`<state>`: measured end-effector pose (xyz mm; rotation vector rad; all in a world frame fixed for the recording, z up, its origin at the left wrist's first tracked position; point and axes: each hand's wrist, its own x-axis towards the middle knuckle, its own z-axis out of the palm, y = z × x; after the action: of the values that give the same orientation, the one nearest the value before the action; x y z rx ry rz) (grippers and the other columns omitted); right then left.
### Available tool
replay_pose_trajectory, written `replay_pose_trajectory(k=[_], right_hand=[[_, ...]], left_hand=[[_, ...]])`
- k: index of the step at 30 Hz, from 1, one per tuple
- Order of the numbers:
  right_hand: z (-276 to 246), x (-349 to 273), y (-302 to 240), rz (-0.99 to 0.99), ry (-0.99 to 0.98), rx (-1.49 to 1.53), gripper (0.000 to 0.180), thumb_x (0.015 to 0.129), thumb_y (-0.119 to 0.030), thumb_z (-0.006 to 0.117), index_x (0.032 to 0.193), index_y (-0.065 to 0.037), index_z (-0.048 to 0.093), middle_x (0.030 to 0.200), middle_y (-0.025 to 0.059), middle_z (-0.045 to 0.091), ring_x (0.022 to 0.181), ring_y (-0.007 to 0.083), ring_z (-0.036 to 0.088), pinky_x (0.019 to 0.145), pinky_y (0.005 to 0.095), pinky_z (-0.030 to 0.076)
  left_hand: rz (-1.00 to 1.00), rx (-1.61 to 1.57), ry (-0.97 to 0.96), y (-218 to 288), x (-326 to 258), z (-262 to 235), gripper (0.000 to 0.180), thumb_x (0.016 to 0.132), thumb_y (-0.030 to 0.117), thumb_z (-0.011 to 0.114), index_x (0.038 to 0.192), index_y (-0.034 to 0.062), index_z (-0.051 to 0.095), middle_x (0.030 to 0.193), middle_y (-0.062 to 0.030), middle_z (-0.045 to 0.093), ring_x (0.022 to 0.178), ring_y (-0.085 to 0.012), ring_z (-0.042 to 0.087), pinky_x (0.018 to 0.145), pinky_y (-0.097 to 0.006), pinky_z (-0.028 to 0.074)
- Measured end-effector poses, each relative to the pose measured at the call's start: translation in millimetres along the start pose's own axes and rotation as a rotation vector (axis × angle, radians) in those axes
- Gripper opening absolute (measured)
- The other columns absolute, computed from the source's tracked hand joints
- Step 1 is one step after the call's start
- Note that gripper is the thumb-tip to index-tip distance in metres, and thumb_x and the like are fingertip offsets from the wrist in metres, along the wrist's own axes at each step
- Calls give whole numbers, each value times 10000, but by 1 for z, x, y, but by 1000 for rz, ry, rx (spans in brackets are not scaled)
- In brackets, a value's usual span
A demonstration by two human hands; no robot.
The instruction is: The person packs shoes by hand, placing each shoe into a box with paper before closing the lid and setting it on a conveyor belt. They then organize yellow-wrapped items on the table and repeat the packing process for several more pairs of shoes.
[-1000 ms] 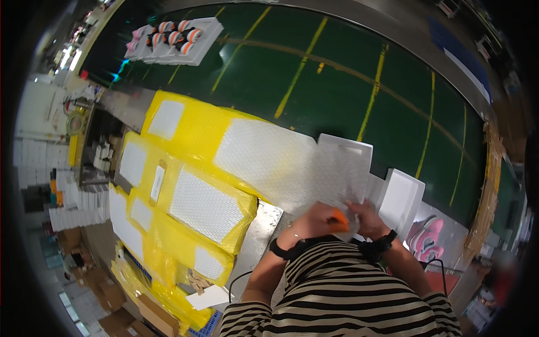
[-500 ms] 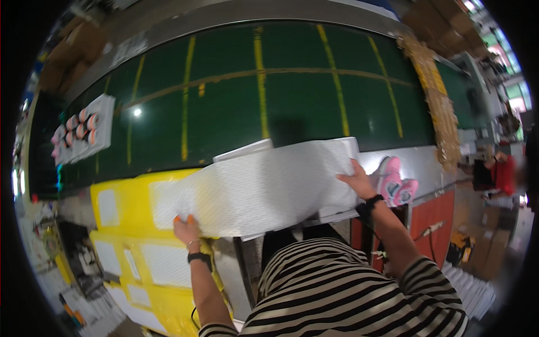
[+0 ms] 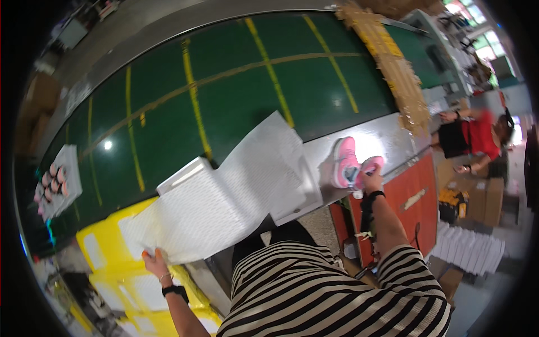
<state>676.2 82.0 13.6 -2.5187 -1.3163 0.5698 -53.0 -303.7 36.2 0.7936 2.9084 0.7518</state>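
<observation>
Now | left hand point(image 3: 152, 259) fingers pinch thin dotted white paper sheet point(image 3: 224, 202) | right hand point(image 3: 371, 178) fingers grip pink shoes point(image 3: 345, 163)

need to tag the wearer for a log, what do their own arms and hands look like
Both forearms are bare below short black-and-white striped sleeves. The left hand has orange-painted nails, with a thin bracelet and a black watch on that wrist. The right hand has a black band at the wrist.

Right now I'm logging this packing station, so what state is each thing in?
Left hand: pinching the paper's corner.
Right hand: gripping a pink shoe.
White paper sheet: spread out flat, draped over the box.
Pink shoes: side by side on the grey ledge.
White box: mostly covered by paper.
Green belt: bare in the middle.
</observation>
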Motion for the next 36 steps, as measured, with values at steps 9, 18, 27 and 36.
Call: replay_pose_trajectory(k=[9,18,27,36], right_hand=[[-66,-26,-64,-304,55,583,612,758,-79,705,1275,-53,379,1080,94,519,919,183,545,807,305,471],[27,-306,-282,-307,-1495,763,645,707,26,734,1207,-124,356,1058,31,429,964,127,464,823,273,429],[226,-401,-298,-397,-1456,693,608,632,42,746,1132,-80,421,1064,74,467,965,183,474,844,298,412],[171,-412,-312,-689,-1170,545,820,796,-45,688,1462,-93,212,1354,185,402,1172,234,465,966,360,418]], left_hand=[[-39,35,139,13,-16,-15,395,696,216,785,947,-8,580,704,-114,594,605,-262,518,612,-375,453],[-238,-162,110,7,-12,-23,348,733,114,766,993,-15,574,754,-49,580,648,-160,510,627,-291,444],[-350,-750,-518,32,-28,-60,420,890,194,606,1276,98,475,1153,-27,582,1017,-184,551,863,-381,460],[125,-354,-366,108,-38,-3,360,827,230,628,1135,53,569,1093,-153,615,972,-280,589,852,-427,465]])
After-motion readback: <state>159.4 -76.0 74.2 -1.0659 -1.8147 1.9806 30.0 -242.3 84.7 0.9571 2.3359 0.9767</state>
